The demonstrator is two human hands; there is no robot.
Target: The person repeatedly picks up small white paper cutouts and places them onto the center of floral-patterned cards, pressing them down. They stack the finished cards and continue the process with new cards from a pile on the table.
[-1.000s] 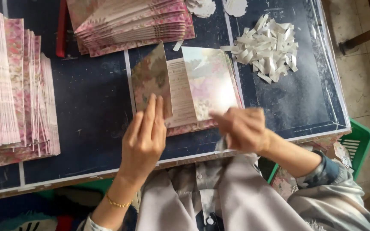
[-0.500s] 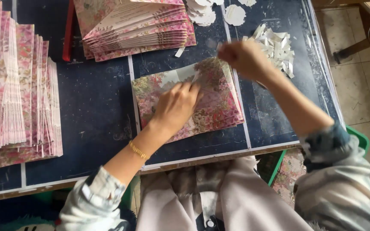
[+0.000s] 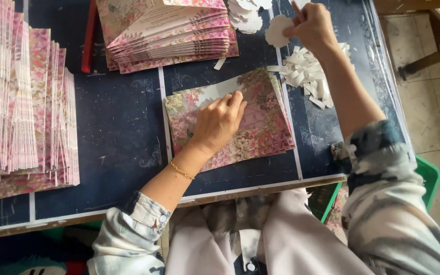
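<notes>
Two hands: left hand (image 3: 219,121) flat on floral card (image 3: 240,122); right hand (image 3: 311,25) pinching white sticker (image 3: 277,30).

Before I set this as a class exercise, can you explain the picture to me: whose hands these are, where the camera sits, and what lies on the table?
There is no machine here. A person wears a camera on the head, so it looks down at their own two bare hands. The left hand presses flat on a closed floral-printed card lying on a dark blue table. The right hand is raised at the far edge, pinching a white scalloped paper round. Below it lies a heap of white paper strips. A fanned stack of similar cards sits at the far side, and rows of more cards stand at the left.
</notes>
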